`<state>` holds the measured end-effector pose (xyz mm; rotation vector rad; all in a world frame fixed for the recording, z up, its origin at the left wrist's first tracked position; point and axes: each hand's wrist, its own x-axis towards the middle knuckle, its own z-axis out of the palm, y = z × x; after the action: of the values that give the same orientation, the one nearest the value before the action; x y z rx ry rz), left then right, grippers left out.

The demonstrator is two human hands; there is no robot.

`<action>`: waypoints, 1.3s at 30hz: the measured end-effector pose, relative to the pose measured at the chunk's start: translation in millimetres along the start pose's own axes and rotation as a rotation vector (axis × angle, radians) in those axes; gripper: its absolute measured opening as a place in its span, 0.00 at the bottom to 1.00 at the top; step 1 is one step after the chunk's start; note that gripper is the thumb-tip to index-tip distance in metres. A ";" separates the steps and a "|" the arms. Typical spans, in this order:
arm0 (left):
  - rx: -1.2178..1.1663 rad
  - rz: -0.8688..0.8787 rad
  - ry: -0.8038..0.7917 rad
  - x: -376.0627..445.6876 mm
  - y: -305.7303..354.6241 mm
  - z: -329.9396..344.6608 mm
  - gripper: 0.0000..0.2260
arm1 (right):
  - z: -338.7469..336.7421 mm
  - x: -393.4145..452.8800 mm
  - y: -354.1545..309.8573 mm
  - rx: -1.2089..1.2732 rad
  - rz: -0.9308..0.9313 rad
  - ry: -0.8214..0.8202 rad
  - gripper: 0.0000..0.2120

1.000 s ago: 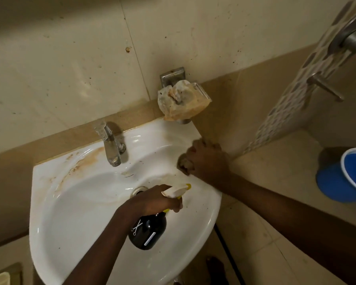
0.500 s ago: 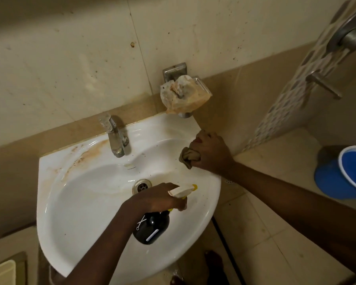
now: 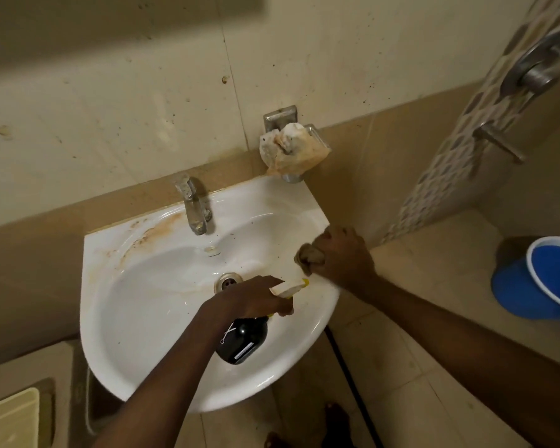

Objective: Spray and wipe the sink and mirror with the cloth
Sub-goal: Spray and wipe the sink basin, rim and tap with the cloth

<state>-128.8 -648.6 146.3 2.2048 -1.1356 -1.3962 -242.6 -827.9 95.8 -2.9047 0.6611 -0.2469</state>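
White ceramic sink (image 3: 136, 334), wall-mounted, rounded front rim; brown-orange staining across the back ledge left of the tap (image 3: 193, 208), faint staining toward the right rim; metal drain (image 3: 227, 282) at the basin's centre. Cloth (image 3: 307, 257): small, brownish, bunched, gripped in the clenched right hand (image 3: 345, 258) and pressed against the sink's right rim. Spray bottle (image 3: 243, 342): dark rounded body, pale trigger head with a yellow nozzle tip pointing right toward the cloth, held over the basin by the left hand (image 3: 256, 300), fingers wrapped round its neck; the hand hides the drain's lower right edge. White scissors emblem and white label strip on the bottle, no legible writing. Metal wall holder (image 3: 280, 116) above the sink's right corner, carrying a crumpled pale bag (image 3: 291, 148). Blue bucket (image 3: 543, 279) on the floor, far right. Metal wall fittings (image 3: 537, 64) upper right.
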 end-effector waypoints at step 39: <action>0.099 -0.043 0.097 -86.9 -14.3 28.9 0.11 | 0.9 -45.5 -65.9 -0.272 0.017 -0.302 0.23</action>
<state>-165.9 -569.9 178.1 2.3516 -1.1528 -1.2599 -255.6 -749.1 101.3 -3.0911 0.7136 0.3031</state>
